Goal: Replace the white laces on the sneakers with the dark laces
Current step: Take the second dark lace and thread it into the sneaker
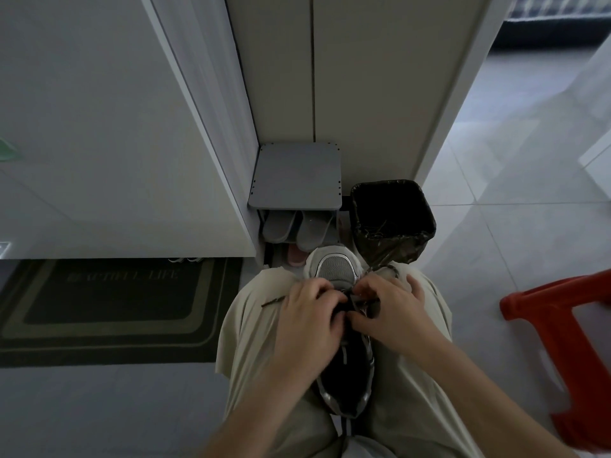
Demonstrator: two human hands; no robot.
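A grey and white sneaker [335, 267] lies between my knees on my beige trousers, toe pointing away from me, its dark opening toward me. Both hands work over its eyelets. My left hand [307, 319] has its fingers curled onto the tongue area and pinches a dark lace [355, 300]. My right hand [391, 307] pinches the same dark lace from the right side. One dark lace end [272, 301] trails left across my thigh. No white lace shows. The eyelets are hidden under my fingers.
A black lined bin [393, 219] stands just beyond my right knee. A small grey shoe rack [297, 175] with slippers [294, 231] stands against the cabinet. A red plastic stool [562, 328] is at the right. A dark doormat [112, 305] lies on the left.
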